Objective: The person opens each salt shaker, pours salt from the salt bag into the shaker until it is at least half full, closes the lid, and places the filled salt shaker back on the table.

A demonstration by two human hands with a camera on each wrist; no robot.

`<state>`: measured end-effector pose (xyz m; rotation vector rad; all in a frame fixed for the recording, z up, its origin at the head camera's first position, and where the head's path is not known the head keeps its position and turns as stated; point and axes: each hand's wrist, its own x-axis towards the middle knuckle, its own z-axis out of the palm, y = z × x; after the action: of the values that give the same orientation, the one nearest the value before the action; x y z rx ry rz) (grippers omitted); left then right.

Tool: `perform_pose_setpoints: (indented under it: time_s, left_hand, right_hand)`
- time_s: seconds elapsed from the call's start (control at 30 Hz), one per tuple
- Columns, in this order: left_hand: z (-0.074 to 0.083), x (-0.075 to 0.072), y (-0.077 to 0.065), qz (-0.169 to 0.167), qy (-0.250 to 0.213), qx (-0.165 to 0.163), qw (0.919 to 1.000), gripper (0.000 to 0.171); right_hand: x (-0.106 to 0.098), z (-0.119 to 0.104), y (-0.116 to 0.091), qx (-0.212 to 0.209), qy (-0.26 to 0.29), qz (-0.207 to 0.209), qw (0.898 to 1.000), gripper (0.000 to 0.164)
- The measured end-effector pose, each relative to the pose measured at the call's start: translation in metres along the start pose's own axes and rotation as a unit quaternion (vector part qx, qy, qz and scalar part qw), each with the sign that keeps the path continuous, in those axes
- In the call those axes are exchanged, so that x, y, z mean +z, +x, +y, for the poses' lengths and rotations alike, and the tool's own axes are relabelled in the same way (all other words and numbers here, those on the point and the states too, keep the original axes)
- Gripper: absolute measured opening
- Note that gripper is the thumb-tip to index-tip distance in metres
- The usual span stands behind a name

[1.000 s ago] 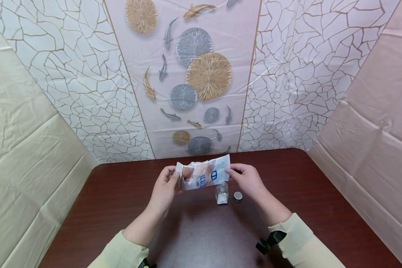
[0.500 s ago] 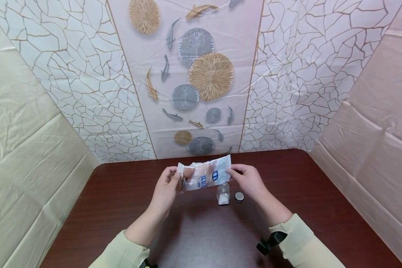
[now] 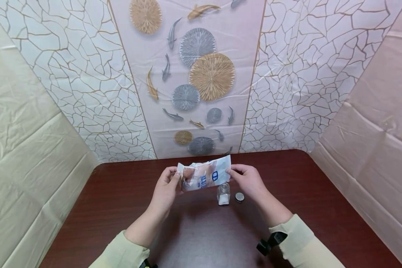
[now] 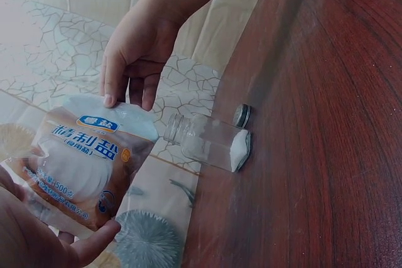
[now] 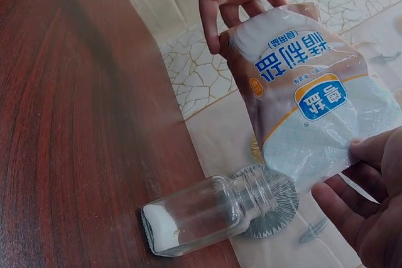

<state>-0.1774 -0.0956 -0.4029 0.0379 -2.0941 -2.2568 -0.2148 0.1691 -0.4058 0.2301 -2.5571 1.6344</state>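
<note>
A bag of salt (image 3: 207, 174) with blue lettering is held up above the table, tilted, between both hands. My left hand (image 3: 165, 188) grips its lower end, fingers and thumb around the packed part, as the left wrist view shows. At the opposite, pale end, my right hand (image 3: 249, 181) pinches the corner between thumb and fingers. Just below that end stands a clear glass jar (image 5: 195, 214), uncovered, with a white layer of powder (image 5: 163, 229) at its bottom. The bag's pale edge is near the jar's mouth; whether they touch, I cannot tell.
A round metal lid (image 3: 239, 197) lies on the dark red-brown table (image 3: 201, 230), right of the jar. Behind the table hangs a patterned cloth (image 3: 204, 123), with plain beige cloth (image 3: 372, 149) at both sides. Black straps (image 3: 271, 241) sit over the sleeves.
The head view has shifted slightly, so everything appears a little farther right. Both hands keep their hold on the salt bag, and the jar and lid stay in place.
</note>
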Motion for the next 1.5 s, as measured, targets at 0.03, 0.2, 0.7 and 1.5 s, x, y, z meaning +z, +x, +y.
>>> perform_pose_setpoints:
  time_s: [0.03,0.2,0.7,1.5]
  left_hand:
    - [-0.0001,0.0001,0.0001,0.0,0.001,0.0,1.0,0.015]
    - [0.0003,0.0009,-0.0008,-0.002,0.002,0.003,1.0,0.016]
    - [0.0022,0.0027,-0.002,-0.001,0.001,0.001,1.0,0.016]
    - [0.0023,0.0038,-0.0023,0.0,0.005,0.002,1.0,0.016]
  right_hand:
    - [-0.0001,-0.0001,-0.0001,0.0,0.0,0.0,1.0,0.02]
    - [-0.0008,0.0,-0.0005,-0.004,-0.003,0.002,1.0,0.02]
    - [-0.0017,0.0001,-0.0008,-0.003,-0.001,0.006,1.0,0.019]
    - [-0.0025,0.0027,-0.0008,0.0,-0.006,0.005,1.0,0.02]
